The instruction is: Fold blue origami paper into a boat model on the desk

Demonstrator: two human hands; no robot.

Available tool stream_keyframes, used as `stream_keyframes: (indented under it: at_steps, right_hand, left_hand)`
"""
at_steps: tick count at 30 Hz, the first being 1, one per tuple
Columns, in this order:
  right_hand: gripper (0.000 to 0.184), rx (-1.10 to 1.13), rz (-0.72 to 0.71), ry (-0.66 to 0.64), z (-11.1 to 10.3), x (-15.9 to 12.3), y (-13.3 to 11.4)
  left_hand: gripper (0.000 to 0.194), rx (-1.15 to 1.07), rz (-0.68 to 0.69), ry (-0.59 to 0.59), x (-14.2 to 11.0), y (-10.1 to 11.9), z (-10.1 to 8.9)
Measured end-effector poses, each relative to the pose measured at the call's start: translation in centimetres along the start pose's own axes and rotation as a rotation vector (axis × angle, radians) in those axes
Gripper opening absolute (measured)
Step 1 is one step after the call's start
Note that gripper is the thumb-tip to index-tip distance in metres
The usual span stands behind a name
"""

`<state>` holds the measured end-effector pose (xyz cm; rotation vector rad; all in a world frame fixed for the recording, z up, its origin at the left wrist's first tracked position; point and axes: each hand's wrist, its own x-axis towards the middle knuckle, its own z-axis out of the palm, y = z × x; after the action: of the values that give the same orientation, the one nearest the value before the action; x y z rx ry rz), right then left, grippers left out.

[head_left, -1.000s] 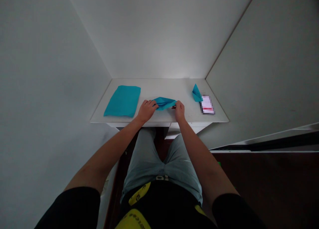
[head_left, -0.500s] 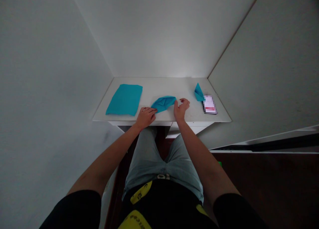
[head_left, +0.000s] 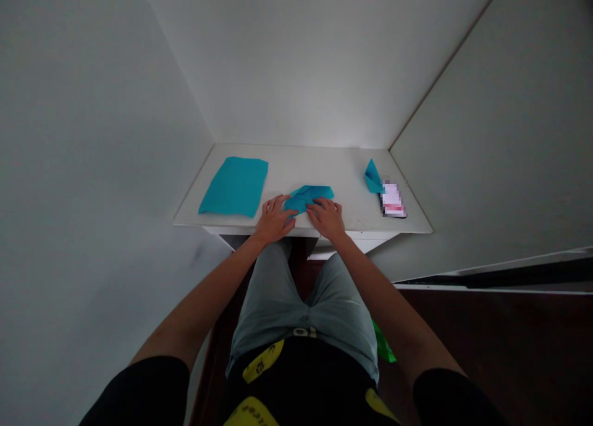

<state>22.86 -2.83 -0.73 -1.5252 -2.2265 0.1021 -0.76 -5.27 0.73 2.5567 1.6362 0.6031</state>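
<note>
A partly folded teal paper lies near the front edge of a small white table. My left hand rests flat on the paper's left end, fingers stretched out. My right hand lies flat on its near right part, fingers pointing left across it. Both hands press the paper down against the tabletop. Part of the paper is hidden under my fingers.
A flat teal sheet lies at the table's left. A small folded teal piece stands at the right beside a blurred card-like object. White walls close in on the left, back and right. My knees are under the table's front edge.
My right hand came down from beside the paper's right tip onto the paper. The paper now lies flatter. My left hand shifted slightly onto its left end.
</note>
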Motion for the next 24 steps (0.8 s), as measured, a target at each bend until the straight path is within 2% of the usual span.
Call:
stream_keyframes:
  at_steps: [4,8,12,16,24]
  right_hand:
    - [0.041,0.048,0.017,-0.012,0.0,0.4,0.4]
    - [0.032,0.093,-0.004,-0.031,0.0,0.5,0.5]
    - [0.022,0.125,-0.013,-0.051,0.1,0.6,0.7]
    - [0.018,0.138,-0.022,-0.047,0.4,0.7,0.7]
    - [0.024,0.183,-0.028,-0.047,0.5,0.8,0.6]
  left_hand:
    - [0.029,-0.016,-0.028,-0.031,2.7,1.3,-1.2]
    - [0.037,0.116,0.007,-0.155,6.9,3.5,-2.3]
    - [0.039,0.236,0.000,-0.290,10.2,5.2,-2.5]
    - [0.036,0.300,0.055,-0.278,12.2,5.2,-2.1]
    - [0.039,0.347,0.135,-0.334,15.3,5.4,-2.1]
